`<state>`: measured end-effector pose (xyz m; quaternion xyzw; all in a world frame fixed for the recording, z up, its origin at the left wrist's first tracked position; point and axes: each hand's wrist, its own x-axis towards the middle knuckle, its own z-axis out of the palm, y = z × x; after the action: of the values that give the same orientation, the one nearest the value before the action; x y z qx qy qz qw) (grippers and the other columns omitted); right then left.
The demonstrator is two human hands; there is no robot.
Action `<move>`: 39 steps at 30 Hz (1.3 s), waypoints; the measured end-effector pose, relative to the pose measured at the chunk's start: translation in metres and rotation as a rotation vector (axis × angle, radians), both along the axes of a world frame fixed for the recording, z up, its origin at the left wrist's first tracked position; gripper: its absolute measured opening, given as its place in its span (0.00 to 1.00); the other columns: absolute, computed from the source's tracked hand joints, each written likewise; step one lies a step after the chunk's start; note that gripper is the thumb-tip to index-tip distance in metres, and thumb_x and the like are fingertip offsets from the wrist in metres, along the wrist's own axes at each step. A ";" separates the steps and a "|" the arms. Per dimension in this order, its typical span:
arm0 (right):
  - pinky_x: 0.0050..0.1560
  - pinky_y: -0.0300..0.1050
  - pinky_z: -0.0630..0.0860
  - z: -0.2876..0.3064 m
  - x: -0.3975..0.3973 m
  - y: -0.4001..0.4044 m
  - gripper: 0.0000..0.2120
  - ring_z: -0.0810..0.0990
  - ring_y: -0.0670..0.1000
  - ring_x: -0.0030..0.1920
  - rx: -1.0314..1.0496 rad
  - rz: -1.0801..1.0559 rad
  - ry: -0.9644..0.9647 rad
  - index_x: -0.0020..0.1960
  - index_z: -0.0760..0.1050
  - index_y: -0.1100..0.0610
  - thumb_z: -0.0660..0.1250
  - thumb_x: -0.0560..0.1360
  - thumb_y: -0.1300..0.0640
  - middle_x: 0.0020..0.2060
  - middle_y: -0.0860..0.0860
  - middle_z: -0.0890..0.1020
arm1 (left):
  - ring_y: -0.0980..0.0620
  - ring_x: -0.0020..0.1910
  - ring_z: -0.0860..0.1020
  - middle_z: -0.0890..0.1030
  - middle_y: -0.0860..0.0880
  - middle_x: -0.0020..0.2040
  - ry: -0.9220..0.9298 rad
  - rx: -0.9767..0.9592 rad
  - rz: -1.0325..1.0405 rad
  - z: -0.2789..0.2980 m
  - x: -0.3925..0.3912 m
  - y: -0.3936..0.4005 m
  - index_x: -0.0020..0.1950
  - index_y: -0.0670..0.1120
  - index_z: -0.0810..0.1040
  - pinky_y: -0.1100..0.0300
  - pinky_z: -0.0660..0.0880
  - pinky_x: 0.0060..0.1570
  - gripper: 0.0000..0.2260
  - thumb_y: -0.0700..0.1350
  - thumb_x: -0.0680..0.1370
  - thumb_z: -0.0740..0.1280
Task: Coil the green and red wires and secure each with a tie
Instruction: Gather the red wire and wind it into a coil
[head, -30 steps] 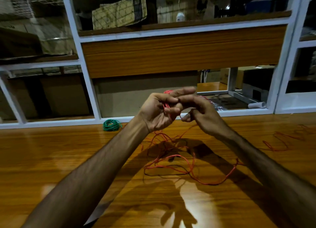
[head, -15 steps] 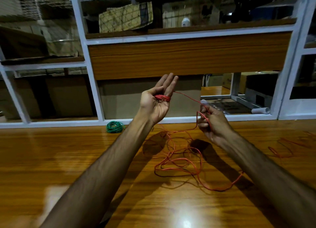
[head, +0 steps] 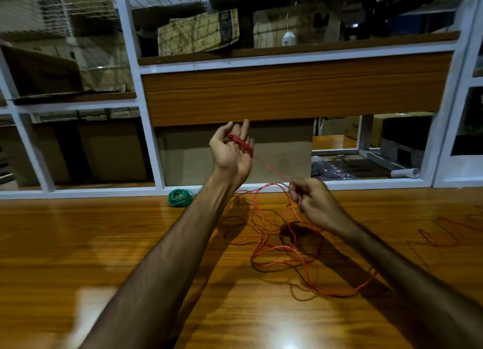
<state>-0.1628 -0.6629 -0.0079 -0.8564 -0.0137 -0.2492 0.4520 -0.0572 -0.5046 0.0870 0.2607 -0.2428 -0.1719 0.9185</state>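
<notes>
My left hand (head: 231,153) is raised, palm toward me, with several turns of the red wire (head: 281,246) wound around its fingers. A taut strand runs from those fingers down to my right hand (head: 311,201), which pinches the wire in a closed fist. The loose rest of the red wire lies tangled on the wooden table (head: 104,244) below both hands and trails off to the right. The green wire (head: 179,197) sits as a small coil at the table's back edge, left of my left arm.
A white-framed shelf unit (head: 146,129) with a wood panel rises right behind the table's back edge. Cardboard boxes and a small white bottle (head: 288,38) sit on the shelves. A white tube (head: 403,172) lies in the lower right opening.
The hands were together a second ago. They have drawn apart: my left hand rose with the wound turns, and my right hand dropped toward the table, pulling a strand taut.
</notes>
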 end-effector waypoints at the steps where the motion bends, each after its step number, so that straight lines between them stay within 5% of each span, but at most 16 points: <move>1: 0.29 0.43 0.60 -0.002 0.003 0.001 0.22 0.68 0.45 0.30 -0.054 -0.013 -0.016 0.34 0.72 0.54 0.52 0.73 0.77 0.29 0.48 0.72 | 0.51 0.81 0.62 0.73 0.48 0.75 -0.046 0.086 0.047 -0.006 0.001 -0.004 0.61 0.46 0.76 0.59 0.62 0.71 0.12 0.46 0.81 0.59; 2: 0.30 0.43 0.62 -0.002 0.004 0.002 0.20 0.68 0.43 0.29 -0.116 -0.032 -0.039 0.35 0.73 0.54 0.53 0.74 0.75 0.29 0.47 0.73 | 0.52 0.81 0.62 0.69 0.49 0.79 -0.130 0.225 0.128 -0.015 0.004 -0.008 0.67 0.45 0.75 0.60 0.64 0.69 0.16 0.43 0.80 0.59; 4: 0.32 0.38 0.64 0.001 -0.001 0.003 0.19 0.71 0.42 0.30 -0.250 -0.061 -0.102 0.35 0.72 0.54 0.54 0.74 0.74 0.29 0.46 0.75 | 0.52 0.82 0.57 0.57 0.49 0.85 -0.450 0.612 0.298 -0.037 0.009 -0.012 0.85 0.45 0.54 0.61 0.67 0.71 0.38 0.41 0.75 0.60; 8: 0.34 0.36 0.67 0.011 -0.017 0.001 0.19 0.74 0.44 0.36 -0.374 -0.066 -0.201 0.37 0.73 0.54 0.55 0.74 0.75 0.33 0.46 0.75 | 0.48 0.82 0.59 0.56 0.49 0.85 -0.970 1.188 0.434 -0.055 0.012 -0.016 0.84 0.52 0.34 0.51 0.73 0.72 0.53 0.33 0.70 0.64; 11: 0.35 0.35 0.67 0.017 -0.022 -0.004 0.16 0.74 0.43 0.35 -0.417 -0.095 -0.298 0.38 0.74 0.55 0.57 0.74 0.73 0.33 0.45 0.74 | 0.45 0.69 0.78 0.81 0.46 0.69 -1.200 1.363 0.596 -0.054 0.007 -0.024 0.85 0.53 0.40 0.47 0.79 0.63 0.49 0.39 0.76 0.71; 13: 0.36 0.39 0.70 0.018 -0.024 -0.008 0.15 0.75 0.43 0.36 -0.479 -0.150 -0.347 0.40 0.75 0.55 0.58 0.74 0.72 0.34 0.45 0.75 | 0.42 0.55 0.81 0.84 0.45 0.54 -1.294 1.479 0.800 -0.055 0.007 -0.026 0.85 0.50 0.53 0.45 0.80 0.50 0.41 0.42 0.78 0.72; 15: 0.38 0.44 0.75 0.019 -0.025 -0.013 0.13 0.76 0.46 0.38 -0.567 -0.219 -0.372 0.42 0.77 0.55 0.60 0.75 0.70 0.36 0.47 0.77 | 0.41 0.55 0.81 0.82 0.43 0.55 -1.310 1.505 0.853 -0.048 0.004 -0.022 0.83 0.48 0.62 0.45 0.80 0.49 0.35 0.36 0.78 0.69; 18: 0.39 0.48 0.78 0.019 -0.026 -0.021 0.10 0.79 0.50 0.40 -0.699 -0.316 -0.394 0.44 0.78 0.56 0.64 0.76 0.69 0.39 0.50 0.81 | 0.42 0.65 0.80 0.80 0.39 0.67 -1.321 1.488 0.670 -0.033 0.002 -0.013 0.79 0.42 0.69 0.45 0.77 0.64 0.29 0.28 0.78 0.64; 20: 0.40 0.50 0.79 0.018 -0.026 -0.028 0.09 0.81 0.53 0.41 -0.745 -0.375 -0.395 0.45 0.79 0.57 0.66 0.76 0.70 0.40 0.53 0.82 | 0.47 0.71 0.77 0.76 0.41 0.74 -1.298 1.495 0.539 -0.024 -0.004 -0.007 0.77 0.38 0.71 0.55 0.73 0.71 0.28 0.24 0.77 0.59; 24: 0.43 0.54 0.82 0.016 -0.023 -0.042 0.08 0.83 0.57 0.43 -0.795 -0.471 -0.345 0.48 0.80 0.58 0.66 0.77 0.69 0.43 0.56 0.84 | 0.52 0.73 0.75 0.75 0.43 0.75 -1.235 1.442 0.384 -0.021 -0.014 -0.003 0.75 0.39 0.72 0.66 0.69 0.68 0.26 0.24 0.79 0.58; 30: 0.41 0.56 0.82 0.023 -0.027 -0.040 0.07 0.82 0.56 0.41 -0.756 -0.399 -0.444 0.46 0.80 0.59 0.65 0.77 0.69 0.40 0.55 0.83 | 0.51 0.69 0.78 0.78 0.41 0.72 -1.156 1.337 0.390 -0.026 -0.007 -0.004 0.73 0.37 0.75 0.64 0.72 0.69 0.27 0.22 0.76 0.56; 35: 0.39 0.42 0.75 0.030 -0.027 -0.032 0.15 0.78 0.48 0.39 -0.363 -0.253 -0.375 0.43 0.80 0.60 0.59 0.75 0.75 0.37 0.51 0.80 | 0.59 0.74 0.71 0.75 0.46 0.75 -1.124 1.278 0.353 -0.029 -0.011 0.001 0.81 0.42 0.66 0.77 0.64 0.67 0.41 0.19 0.69 0.57; 39: 0.30 0.34 0.68 0.031 -0.023 -0.030 0.18 0.75 0.46 0.34 -0.072 -0.218 -0.248 0.44 0.80 0.62 0.55 0.78 0.76 0.36 0.53 0.80 | 0.59 0.77 0.67 0.72 0.47 0.78 -1.086 1.235 0.218 -0.034 -0.006 0.005 0.83 0.44 0.60 0.70 0.63 0.72 0.45 0.19 0.68 0.56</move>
<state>-0.1856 -0.6930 0.0230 -0.8311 0.0147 -0.4001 0.3859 -0.0629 -0.4995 0.0532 0.7868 -0.4877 -0.0343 0.3767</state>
